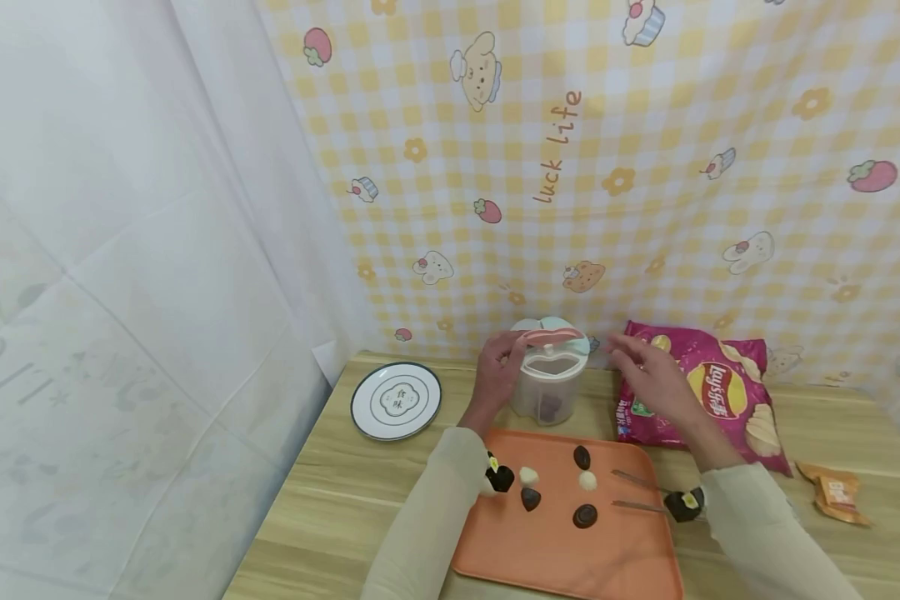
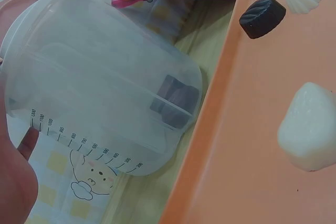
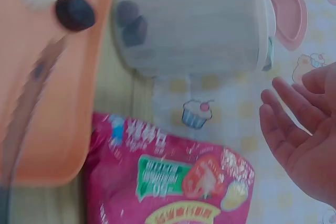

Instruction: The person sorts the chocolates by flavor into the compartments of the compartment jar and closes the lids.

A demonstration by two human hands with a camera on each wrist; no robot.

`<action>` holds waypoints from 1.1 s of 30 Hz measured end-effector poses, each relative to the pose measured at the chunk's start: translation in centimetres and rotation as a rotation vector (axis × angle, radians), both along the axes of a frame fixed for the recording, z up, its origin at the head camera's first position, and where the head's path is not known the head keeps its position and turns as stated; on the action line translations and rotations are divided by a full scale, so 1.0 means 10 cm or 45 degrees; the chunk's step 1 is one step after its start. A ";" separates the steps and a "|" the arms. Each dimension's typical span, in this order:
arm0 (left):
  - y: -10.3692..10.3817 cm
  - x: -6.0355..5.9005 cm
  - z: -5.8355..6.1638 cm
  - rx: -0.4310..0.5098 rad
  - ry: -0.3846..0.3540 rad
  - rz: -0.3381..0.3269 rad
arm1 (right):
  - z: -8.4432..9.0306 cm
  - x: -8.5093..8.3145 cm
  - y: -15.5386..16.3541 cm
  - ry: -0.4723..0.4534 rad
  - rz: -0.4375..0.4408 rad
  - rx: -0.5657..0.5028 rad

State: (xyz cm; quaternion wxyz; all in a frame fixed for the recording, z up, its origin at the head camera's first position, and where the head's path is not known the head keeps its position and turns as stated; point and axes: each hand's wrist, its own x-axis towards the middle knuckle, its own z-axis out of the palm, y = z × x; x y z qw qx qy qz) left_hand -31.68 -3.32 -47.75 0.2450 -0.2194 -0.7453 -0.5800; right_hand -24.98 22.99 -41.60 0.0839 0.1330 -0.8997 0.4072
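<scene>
A: What is lying nearest the viewer?
B: An orange tray (image 1: 570, 550) is sitting on the wooden desk (image 1: 330, 517), carrying dark and white chocolates (image 1: 585, 516) and a pair of tongs (image 1: 637, 492).

A: Where is the clear container (image 1: 546, 385) standing?
B: It is standing just behind the tray, against the checked backdrop (image 1: 645, 167), with dark pieces inside and its pink lid (image 1: 553, 336) on top.

A: What are the hands doing?
B: The left hand (image 1: 497, 372) is touching the container's left side, the thumb (image 2: 27, 142) lying against the wall; how firmly it is gripping cannot be told. The right hand (image 1: 648, 379) is hovering apart, fingers (image 3: 286, 121) spread, holding nothing, above a pink crisp bag (image 1: 720, 400).

A: Anything else?
B: A white plate (image 1: 396, 401) is lying to the left.
</scene>
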 end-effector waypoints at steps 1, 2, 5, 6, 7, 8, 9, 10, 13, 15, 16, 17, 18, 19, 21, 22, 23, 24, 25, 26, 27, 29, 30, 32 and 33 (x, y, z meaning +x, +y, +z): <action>0.00 0.00 0.00 -0.002 -0.001 0.002 | 0.01 -0.05 -0.03 0.007 -0.007 -0.011; 0.00 -0.01 -0.01 -0.006 -0.002 0.007 | 0.02 -0.09 -0.07 0.011 -0.002 -0.033; 0.01 -0.01 -0.01 0.004 0.010 0.001 | 0.04 -0.18 -0.14 0.016 0.038 -0.092; 0.01 -0.01 -0.02 0.007 0.017 -0.001 | 0.05 -0.21 -0.16 0.007 0.056 -0.113; 0.02 -0.02 -0.02 0.010 0.026 -0.005 | 0.06 -0.23 -0.17 -0.012 0.080 -0.139; 0.02 -0.02 -0.02 0.012 0.035 -0.010 | 0.06 -0.25 -0.18 -0.032 0.097 -0.160; 0.03 -0.02 -0.01 0.017 0.043 -0.016 | 0.07 -0.27 -0.19 -0.053 0.104 -0.168; 0.03 -0.02 -0.01 0.015 0.046 -0.019 | 0.07 -0.28 -0.19 -0.078 0.105 -0.176; 0.03 -0.01 0.00 0.008 0.040 -0.020 | 0.10 -0.30 -0.20 -0.155 0.087 -0.175; 0.03 0.00 0.00 0.008 0.028 -0.012 | 0.12 -0.32 -0.21 -0.197 0.061 -0.165; 0.03 0.01 0.00 0.008 0.020 -0.010 | 0.13 -0.32 -0.22 -0.213 0.050 -0.162; 0.03 0.01 0.00 0.009 0.015 -0.008 | 0.13 -0.33 -0.23 -0.222 0.039 -0.156; 0.03 0.01 0.00 0.010 0.013 -0.006 | 0.13 -0.34 -0.24 -0.226 0.029 -0.151; 0.02 0.01 0.01 0.013 0.014 -0.007 | 0.13 -0.35 -0.25 -0.226 0.020 -0.149; 0.02 0.01 0.01 0.018 0.020 -0.020 | 0.12 -0.36 -0.26 -0.215 0.000 -0.142; 0.02 0.01 0.01 0.022 0.022 -0.027 | 0.12 -0.36 -0.27 -0.211 -0.009 -0.142; 0.02 0.01 0.01 0.024 0.028 -0.032 | 0.11 -0.37 -0.27 -0.208 -0.017 -0.144; 0.03 0.01 0.01 0.028 0.032 -0.040 | 0.11 -0.36 -0.27 -0.211 -0.024 -0.150; 0.03 0.01 0.01 0.028 0.030 -0.042 | 0.10 -0.37 -0.27 -0.217 -0.027 -0.158; 0.03 0.01 0.01 0.028 0.027 -0.044 | 0.10 -0.36 -0.26 -0.222 -0.029 -0.164; 0.03 0.01 0.01 0.029 0.026 -0.045 | 0.10 -0.36 -0.26 -0.225 -0.030 -0.167; 0.03 0.01 0.02 0.029 0.007 -0.045 | 0.09 -0.36 -0.25 -0.228 -0.028 -0.174; 0.02 0.01 0.02 0.027 -0.005 -0.044 | 0.09 -0.37 -0.25 -0.224 -0.024 -0.177; 0.02 0.02 0.03 0.013 -0.034 -0.040 | 0.08 -0.37 -0.24 -0.210 -0.013 -0.184; 0.01 0.02 0.04 0.011 -0.038 -0.047 | 0.07 -0.37 -0.24 -0.200 -0.008 -0.189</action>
